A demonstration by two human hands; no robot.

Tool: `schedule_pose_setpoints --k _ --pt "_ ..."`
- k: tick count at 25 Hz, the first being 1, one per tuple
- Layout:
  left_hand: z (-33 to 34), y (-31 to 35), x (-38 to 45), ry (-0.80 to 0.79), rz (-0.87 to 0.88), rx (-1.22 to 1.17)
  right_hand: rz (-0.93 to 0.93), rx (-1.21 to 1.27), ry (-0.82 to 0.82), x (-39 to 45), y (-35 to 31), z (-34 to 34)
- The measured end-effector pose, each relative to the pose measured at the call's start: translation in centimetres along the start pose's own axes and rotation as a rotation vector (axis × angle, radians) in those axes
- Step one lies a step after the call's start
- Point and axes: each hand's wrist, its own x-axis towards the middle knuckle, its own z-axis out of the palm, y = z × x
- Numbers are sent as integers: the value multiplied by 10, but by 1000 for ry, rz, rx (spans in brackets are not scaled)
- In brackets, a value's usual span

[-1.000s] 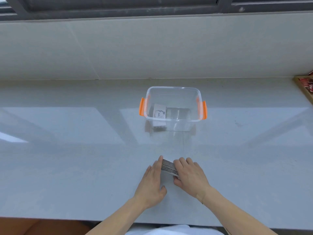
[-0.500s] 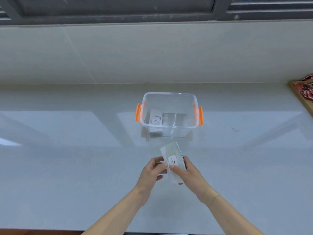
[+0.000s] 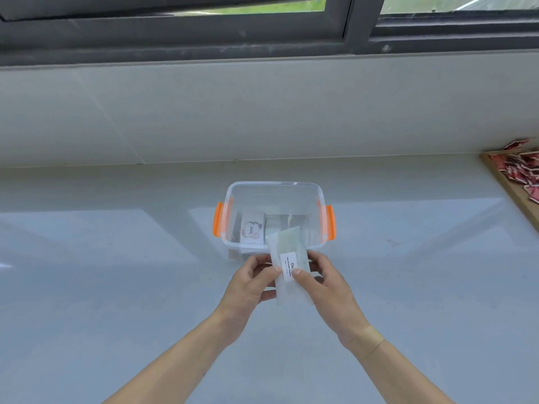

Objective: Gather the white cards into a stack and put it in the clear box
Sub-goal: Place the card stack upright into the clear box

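Observation:
Both hands hold a stack of white cards [image 3: 287, 258] in a translucent sleeve, lifted off the counter just in front of the clear box [image 3: 274, 188]. My left hand [image 3: 250, 284] pinches its left edge; my right hand [image 3: 323, 282] grips its right side with the thumb on the printed top card. The stack's far end overlaps the near rim of the clear box, which has orange side handles. Inside the clear box lies a white card marked "love" [image 3: 252, 230] at the left and a shiny packet [image 3: 284, 224] beside it.
The pale glossy counter [image 3: 116, 287] runs to a low wall and a dark window frame [image 3: 262, 39] behind. A wooden tray [image 3: 507, 188] holding several red packets sits at the far right edge.
The cards were pressed together on the counter between both hands; they have since been lifted and carried forward, and now reach over the clear box's near rim.

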Motion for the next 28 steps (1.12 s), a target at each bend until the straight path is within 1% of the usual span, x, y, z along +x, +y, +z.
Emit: schedule_pose_setpoints --k 3,5,6,7,9,10,11,13,15,17,22,28 --pt "2 26 22 -3 -17 10 -61 -37 1 23 -17 -6" --pt "0 41 40 -11 -23 43 -107 -119 -10 41 -24 -10" --pt "-2 49 51 -13 -30 68 -156 -197 14 50 -27 -12" --pt "-4 57 62 -11 -42 98 -233 -329 88 60 -29 -15" --pt "-9 71 86 -3 -94 160 -460 -702 321 81 -30 -22" --pt "-11 76 99 5 -134 197 -550 -873 396 93 -29 -28" --pt "-14 79 112 17 -183 245 -581 -992 388 105 -27 -34" --pt "-16 78 134 28 -279 370 -519 -1106 207 126 -20 -45" --pt "-12 70 151 12 -343 465 -442 -1127 22 140 -7 -51" --pt "-6 60 165 15 -379 501 -430 -1140 -38 146 7 -53" --pt "12 36 182 37 -467 507 -452 -1046 -22 149 13 -51" --pt "15 29 188 18 -462 470 -451 -978 4 148 15 -49"
